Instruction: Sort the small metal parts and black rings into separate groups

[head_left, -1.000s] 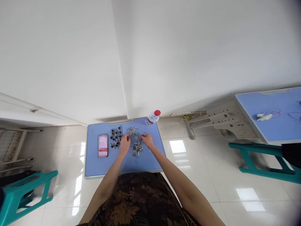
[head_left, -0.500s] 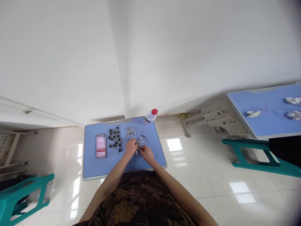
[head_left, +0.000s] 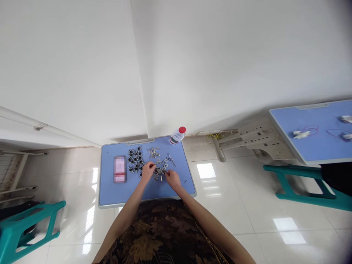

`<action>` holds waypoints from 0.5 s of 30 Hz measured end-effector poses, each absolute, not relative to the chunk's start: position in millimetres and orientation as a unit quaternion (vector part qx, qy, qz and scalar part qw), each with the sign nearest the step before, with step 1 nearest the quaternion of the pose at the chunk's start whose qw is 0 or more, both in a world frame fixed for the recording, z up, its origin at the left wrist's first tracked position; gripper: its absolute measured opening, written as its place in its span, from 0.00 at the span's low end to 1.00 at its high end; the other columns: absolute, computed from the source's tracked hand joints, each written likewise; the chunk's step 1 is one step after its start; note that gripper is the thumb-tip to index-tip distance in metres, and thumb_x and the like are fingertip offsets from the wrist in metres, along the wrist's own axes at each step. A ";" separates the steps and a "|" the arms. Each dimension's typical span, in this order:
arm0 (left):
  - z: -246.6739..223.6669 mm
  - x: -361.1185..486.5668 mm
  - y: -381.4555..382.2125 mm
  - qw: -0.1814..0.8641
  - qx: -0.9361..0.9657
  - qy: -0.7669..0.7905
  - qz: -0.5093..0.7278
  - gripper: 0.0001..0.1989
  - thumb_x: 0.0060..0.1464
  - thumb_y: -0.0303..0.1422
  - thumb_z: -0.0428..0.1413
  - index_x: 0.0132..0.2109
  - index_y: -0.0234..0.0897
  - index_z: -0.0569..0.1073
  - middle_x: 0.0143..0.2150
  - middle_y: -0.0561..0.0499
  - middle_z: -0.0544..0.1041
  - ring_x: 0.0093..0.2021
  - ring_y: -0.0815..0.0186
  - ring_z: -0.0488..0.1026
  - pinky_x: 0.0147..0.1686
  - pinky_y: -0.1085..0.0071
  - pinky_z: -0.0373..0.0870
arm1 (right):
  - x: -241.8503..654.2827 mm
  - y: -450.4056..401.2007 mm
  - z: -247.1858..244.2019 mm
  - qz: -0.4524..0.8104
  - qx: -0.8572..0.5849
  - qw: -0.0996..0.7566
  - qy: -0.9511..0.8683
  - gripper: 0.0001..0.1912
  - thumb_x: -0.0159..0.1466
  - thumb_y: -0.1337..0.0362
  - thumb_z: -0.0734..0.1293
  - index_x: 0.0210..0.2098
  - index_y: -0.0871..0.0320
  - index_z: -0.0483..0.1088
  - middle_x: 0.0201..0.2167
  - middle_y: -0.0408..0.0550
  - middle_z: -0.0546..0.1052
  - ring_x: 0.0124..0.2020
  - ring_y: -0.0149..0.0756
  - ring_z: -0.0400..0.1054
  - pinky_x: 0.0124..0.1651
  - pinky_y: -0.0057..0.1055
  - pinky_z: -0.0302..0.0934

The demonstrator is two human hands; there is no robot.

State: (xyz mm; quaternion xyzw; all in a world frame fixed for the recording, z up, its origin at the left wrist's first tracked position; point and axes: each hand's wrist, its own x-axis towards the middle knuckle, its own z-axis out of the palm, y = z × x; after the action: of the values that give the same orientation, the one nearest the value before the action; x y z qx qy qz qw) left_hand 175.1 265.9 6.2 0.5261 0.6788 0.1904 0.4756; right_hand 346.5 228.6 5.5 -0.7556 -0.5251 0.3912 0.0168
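Note:
On the blue table (head_left: 110, 194), my left hand (head_left: 148, 171) is closed in a pinch between the black-topped metal parts (head_left: 135, 160) and a pile of small metal pieces (head_left: 158, 171). What its fingers hold is too small to name. My right hand (head_left: 172, 179) is pinched at the right side of that pile, its fingertips on something too small to make out. Behind the hands lie silvery screw-like parts (head_left: 154, 152). Dark and light rings (head_left: 165, 160) are scattered beside a thin pen-like tool (head_left: 172, 160).
A bottle with a red cap (head_left: 178, 135) stands at the table's back right corner. A pink blurred rectangular item (head_left: 120, 169) lies at the left. Green stools (head_left: 41, 212) are on both sides, and a second blue table (head_left: 324, 135) holds white objects and thin cords.
My left hand has moved left, away from my right hand, uncovering the pile of small metal pieces. My right hand has stayed nearly in place. The view has shifted slightly.

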 end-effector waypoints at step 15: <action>-6.7 189.7 266.5 0.541 0.527 0.617 0.223 0.04 0.51 0.33 0.57 0.30 0.38 0.73 0.26 0.55 0.75 0.29 0.67 0.71 0.34 0.71 0.67 | 358.4 224.9 -7.4 0.704 -0.667 0.173 -0.173 0.18 0.52 0.60 0.77 0.23 0.56 0.63 0.15 0.37 0.66 0.14 0.21 0.45 0.17 0.22 0.38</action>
State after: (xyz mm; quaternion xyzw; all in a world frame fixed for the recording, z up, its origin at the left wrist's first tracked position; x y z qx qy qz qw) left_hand 189.7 266.5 -6.7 0.5268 0.6166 0.2226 0.5410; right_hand 358.4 224.9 -7.4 -0.6668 -0.1733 0.7040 0.1725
